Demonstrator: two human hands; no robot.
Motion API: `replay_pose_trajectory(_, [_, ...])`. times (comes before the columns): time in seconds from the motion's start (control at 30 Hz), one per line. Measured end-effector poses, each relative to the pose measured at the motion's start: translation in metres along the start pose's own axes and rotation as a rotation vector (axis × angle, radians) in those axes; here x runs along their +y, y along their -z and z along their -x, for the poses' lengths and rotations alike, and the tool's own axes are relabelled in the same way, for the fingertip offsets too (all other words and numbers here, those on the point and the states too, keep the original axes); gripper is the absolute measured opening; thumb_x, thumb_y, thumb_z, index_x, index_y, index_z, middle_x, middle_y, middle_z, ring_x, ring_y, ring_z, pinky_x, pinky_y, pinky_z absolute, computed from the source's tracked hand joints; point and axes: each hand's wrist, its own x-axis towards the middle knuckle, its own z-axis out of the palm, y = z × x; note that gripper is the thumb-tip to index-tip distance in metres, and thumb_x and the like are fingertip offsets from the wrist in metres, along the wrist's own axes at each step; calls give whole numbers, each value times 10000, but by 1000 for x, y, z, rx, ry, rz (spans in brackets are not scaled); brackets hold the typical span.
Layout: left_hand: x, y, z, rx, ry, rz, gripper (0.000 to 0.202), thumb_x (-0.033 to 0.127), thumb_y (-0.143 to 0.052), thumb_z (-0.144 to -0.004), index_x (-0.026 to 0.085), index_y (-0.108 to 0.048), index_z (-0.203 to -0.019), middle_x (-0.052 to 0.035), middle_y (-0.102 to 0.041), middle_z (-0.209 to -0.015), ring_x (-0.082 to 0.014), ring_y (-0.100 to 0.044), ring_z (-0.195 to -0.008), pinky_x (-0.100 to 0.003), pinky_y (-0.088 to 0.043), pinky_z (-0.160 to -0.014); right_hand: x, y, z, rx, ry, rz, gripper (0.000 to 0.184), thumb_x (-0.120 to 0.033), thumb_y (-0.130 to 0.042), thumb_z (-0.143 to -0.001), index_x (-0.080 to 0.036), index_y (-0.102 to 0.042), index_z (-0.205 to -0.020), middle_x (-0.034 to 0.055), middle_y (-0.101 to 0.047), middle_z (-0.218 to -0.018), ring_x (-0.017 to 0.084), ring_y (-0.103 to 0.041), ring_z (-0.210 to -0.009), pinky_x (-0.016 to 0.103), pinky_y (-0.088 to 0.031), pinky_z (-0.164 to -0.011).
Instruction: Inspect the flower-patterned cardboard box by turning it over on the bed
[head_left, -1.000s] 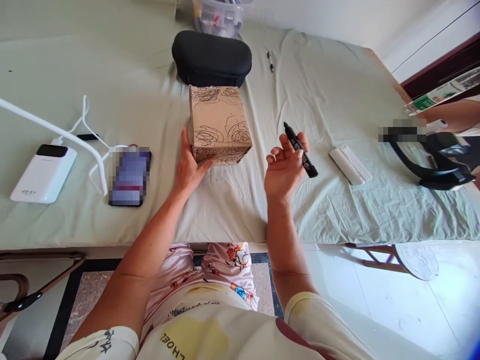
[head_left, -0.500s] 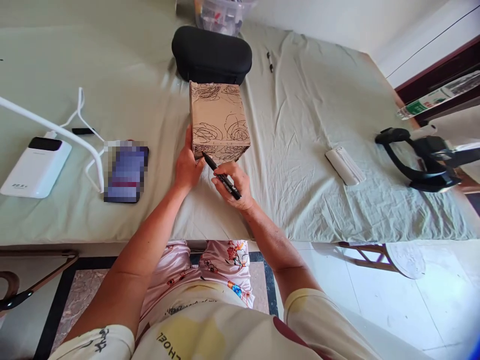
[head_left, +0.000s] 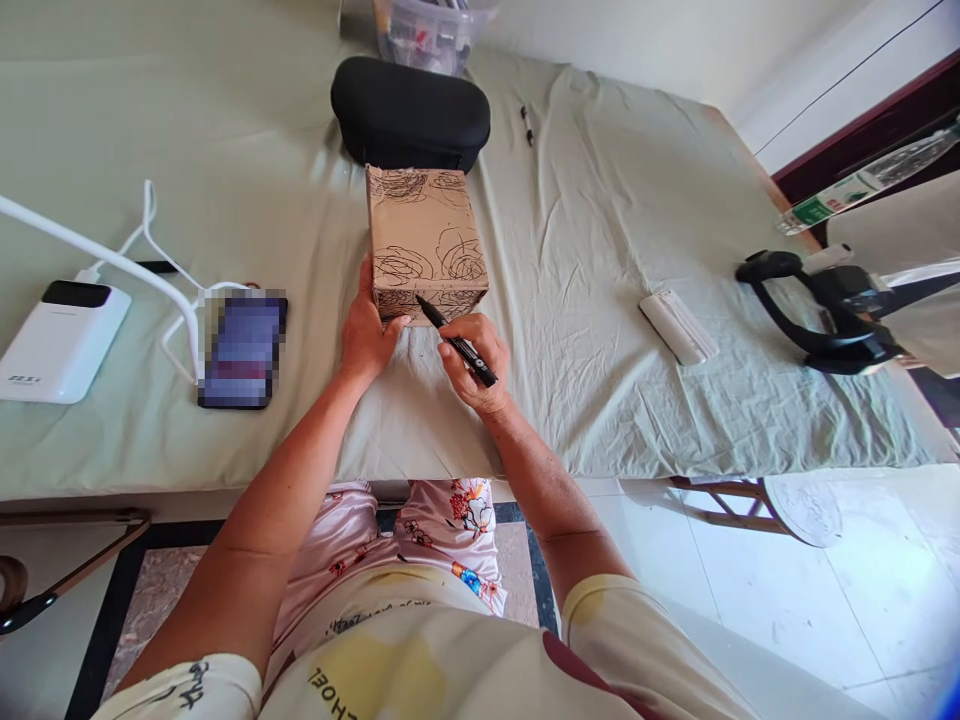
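A brown cardboard box [head_left: 424, 235] covered in black scribbles stands on the pale green cloth of the table [head_left: 600, 230]. My left hand [head_left: 367, 335] grips the box's near left corner, thumb on the front face and fingers along the side. My right hand [head_left: 474, 362] is closed around a black marker [head_left: 456, 341]. The marker's tip touches the lower front face of the box.
A black case [head_left: 409, 112] lies behind the box, with a clear plastic bin [head_left: 427, 25] beyond it and a small pen [head_left: 527, 122] to the right. At left are a phone [head_left: 241, 350], a white power bank [head_left: 58, 340] and white cables. A white block [head_left: 675, 325] and a black stand [head_left: 825, 310] are at right.
My right hand has come in from the right, turned the marker point-down and set its tip against the box front. My left hand has stayed on the box corner.
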Motion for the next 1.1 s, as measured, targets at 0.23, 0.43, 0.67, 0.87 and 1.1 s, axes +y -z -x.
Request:
replay_pose_trajectory(0.23, [1, 0, -1, 10, -40, 3, 1095, 632, -705, -894, 63, -155, -1650, -150, -548, -1604, -349, -424, -1570, -492, -370, -1319, 0, 6, 0, 64, -36, 30, 287, -510, -547, -1061, -267, -681, -985, 50, -718, -890, 215, -693, -833, 404, -557, -803])
replay_pose_trajectory(0.43, [4, 2, 1, 10, 8, -40, 1111, 637, -722, -875, 78, -174, -1664, -150, -618, -1534, -371, -476, -1533, -505, -395, -1300, 2, 7, 0, 67, -58, 64, 260, -475, -551, -1065, -263, -683, -993, 49, -719, -902, 204, -689, -844, 383, -552, -806])
replay_pose_trajectory(0.67, [-1, 1, 0, 32, 52, -63, 1012, 455, -757, -833, 167, -248, -1658, -158, -666, -1449, -374, -450, -1552, -555, -358, -1328, 7, 7, 0, 83, -166, 125, 295, -460, -548, -1047, -237, -681, -909, 32, -700, -846, 174, -658, -756, 362, -524, -782])
replay_pose_trajectory(0.87, [-6, -1, -1, 7, 43, -44, 1011, 319, -751, -804, 205, -222, -1658, -168, -574, -1558, -356, -382, -1602, -551, -298, -1359, 18, 24, -4, 486, -279, 48, 399, -637, -577, -1002, -259, -631, -887, -16, -564, -715, 153, -572, -624, 329, -504, -660])
replay_pose_trajectory(1.1, [-13, 0, 0, 61, 12, -44, 1006, 259, -730, -812, 244, -189, -1659, -135, -367, -1730, -283, -368, -1614, -490, -301, -1366, 55, 40, -8, 633, -363, 92, 404, -660, -568, -964, -282, -629, -1093, 38, -589, -979, 215, -634, -936, 396, -554, -929])
